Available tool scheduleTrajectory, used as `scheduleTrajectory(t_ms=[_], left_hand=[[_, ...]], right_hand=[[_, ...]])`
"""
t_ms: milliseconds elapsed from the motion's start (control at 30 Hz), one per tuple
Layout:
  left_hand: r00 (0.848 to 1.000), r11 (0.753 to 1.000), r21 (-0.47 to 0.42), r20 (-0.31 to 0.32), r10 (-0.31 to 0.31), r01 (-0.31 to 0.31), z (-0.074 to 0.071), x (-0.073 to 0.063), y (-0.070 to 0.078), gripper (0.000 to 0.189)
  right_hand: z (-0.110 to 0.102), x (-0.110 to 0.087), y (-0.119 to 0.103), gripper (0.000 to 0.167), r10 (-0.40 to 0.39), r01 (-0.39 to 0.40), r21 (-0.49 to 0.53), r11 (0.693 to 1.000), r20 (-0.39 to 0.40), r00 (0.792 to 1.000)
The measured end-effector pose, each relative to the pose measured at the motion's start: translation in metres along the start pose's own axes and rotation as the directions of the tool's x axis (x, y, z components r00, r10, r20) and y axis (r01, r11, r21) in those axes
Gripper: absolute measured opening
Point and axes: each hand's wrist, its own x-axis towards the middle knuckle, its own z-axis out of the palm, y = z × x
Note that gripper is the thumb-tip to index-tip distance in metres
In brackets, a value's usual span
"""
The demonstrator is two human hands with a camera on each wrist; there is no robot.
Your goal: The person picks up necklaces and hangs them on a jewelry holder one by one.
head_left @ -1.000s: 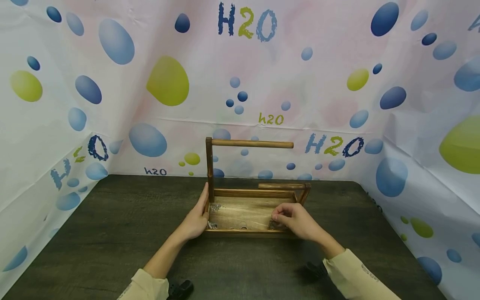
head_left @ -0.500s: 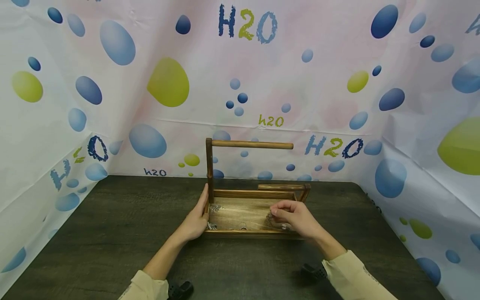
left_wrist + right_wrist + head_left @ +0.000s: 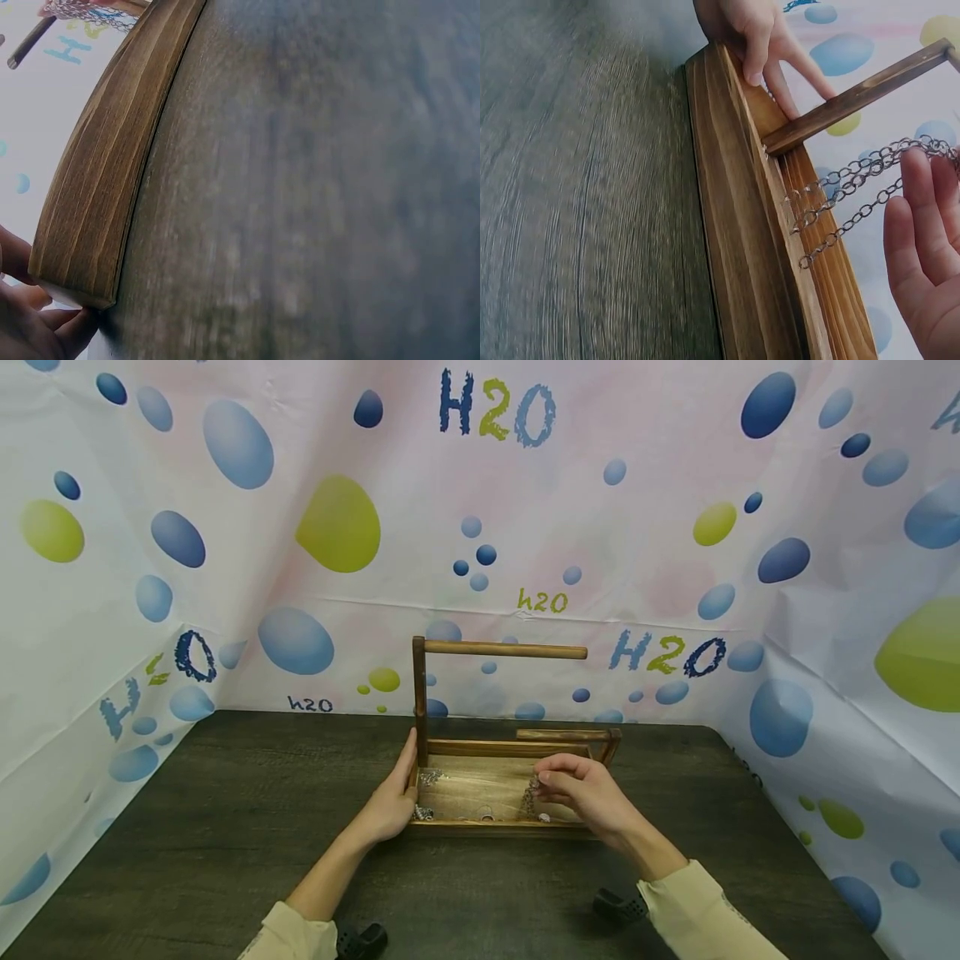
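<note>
Left hand [image 3: 392, 799], fingers spread, braces the left end of the wooden tray [image 3: 495, 829] — presumably steadying it — while the right hand [image 3: 587, 791] pinches metal chain [image 3: 529, 796] above.

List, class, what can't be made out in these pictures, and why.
Lower links of the metal chain: right wrist view, hidden by the wooden tray wall.
Right hand, partly: right wrist view, cut off by right edge.
Left hand, partly: left wrist view, cut off by picture corner.
Silvery pieces at tray's left: head view, too small to identify.
</note>
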Motion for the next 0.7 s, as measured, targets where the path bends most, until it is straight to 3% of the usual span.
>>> scheduleTrajectory(t_ms=[367, 700], left_hand=[[1.000, 1.000, 0.009, -0.008, -0.008, 0.008, 0.001, 0.000, 0.001, 0.086], [1.000, 1.000, -0.014, -0.009, -0.016, 0.016, 0.000, 0.000, 0.002, 0.086]], right_hand=[[0.010, 0.002, -0.007, 0.012, 0.027, -0.020, 0.092, 0.996, -0.078, 0.997], [0.017, 0.002, -0.016, 0.008, 0.010, -0.013, 0.181, 0.983, 0.022, 1.000]])
